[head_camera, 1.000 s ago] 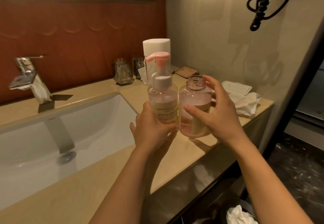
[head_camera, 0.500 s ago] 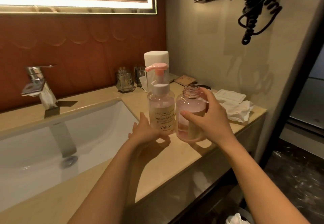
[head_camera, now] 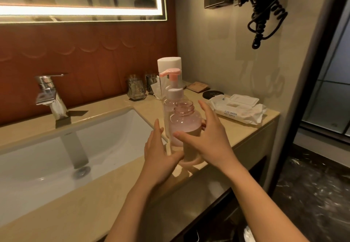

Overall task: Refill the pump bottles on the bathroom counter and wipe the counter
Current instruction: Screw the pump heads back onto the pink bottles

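The open pink bottle (head_camera: 184,128), part full and uncapped, stands near the front edge of the surface (head_camera: 113,185), touching or just in front of the pump bottle (head_camera: 171,97). The right hand (head_camera: 208,139) curls wide around it, fingers spread, grip uncertain; the left hand (head_camera: 159,154) is open at its base. A nudge could tip it and spill toward the sink (head_camera: 56,156) or the wet wipes (head_camera: 238,109)

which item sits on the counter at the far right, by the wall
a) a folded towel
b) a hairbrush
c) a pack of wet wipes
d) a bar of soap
c, the flat white pack of wet wipes with a flip lid lies at the right end of the counter, beyond the open pink bottle between the hands.
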A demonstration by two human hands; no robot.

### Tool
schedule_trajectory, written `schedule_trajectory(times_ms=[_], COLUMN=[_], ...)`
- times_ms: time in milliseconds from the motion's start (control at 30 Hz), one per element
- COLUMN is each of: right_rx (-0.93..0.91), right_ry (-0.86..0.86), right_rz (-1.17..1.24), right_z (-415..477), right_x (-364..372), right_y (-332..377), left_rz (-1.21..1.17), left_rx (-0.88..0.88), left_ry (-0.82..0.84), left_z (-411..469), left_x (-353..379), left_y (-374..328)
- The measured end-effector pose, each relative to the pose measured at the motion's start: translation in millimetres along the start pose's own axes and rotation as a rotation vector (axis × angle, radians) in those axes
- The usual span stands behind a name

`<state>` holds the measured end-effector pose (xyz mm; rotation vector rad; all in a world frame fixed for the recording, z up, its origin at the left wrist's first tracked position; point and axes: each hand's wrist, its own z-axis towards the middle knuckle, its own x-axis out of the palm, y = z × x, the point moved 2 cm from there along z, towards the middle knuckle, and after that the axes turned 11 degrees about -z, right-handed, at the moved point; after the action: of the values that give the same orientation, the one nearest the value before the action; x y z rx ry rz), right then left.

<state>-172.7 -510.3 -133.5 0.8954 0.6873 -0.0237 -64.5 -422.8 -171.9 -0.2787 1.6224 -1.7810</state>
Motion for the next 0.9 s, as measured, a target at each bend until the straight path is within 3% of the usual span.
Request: schedule_trajectory(times_ms=[267,333,467,633,900], right_rx=[-0.08,-0.068,0.016,0.112,0.224], right_ry=[0.044,0.079,-0.053,-0.242,-0.017], right_rz=[0.005,0.108,0.244,0.065,-0.434], right_z=[-6,-5,10,48,85], right_x=[20,17,-2,-8,30], right_y=[16,16,4,-30,-54], left_rz=[-0.047,-0.052,-0.078,-0.067,-0.059], left_rx=[0.101,0.131,0.141,0.114,0.091], left_ry=[-0.014,-0.036,-0.046,-0.037,-0.045], left_z=[-8,-8,-6,-7,-9], left_x=[-2,-2,-3,-3,-4], left_y=[8,8,14,12,11])
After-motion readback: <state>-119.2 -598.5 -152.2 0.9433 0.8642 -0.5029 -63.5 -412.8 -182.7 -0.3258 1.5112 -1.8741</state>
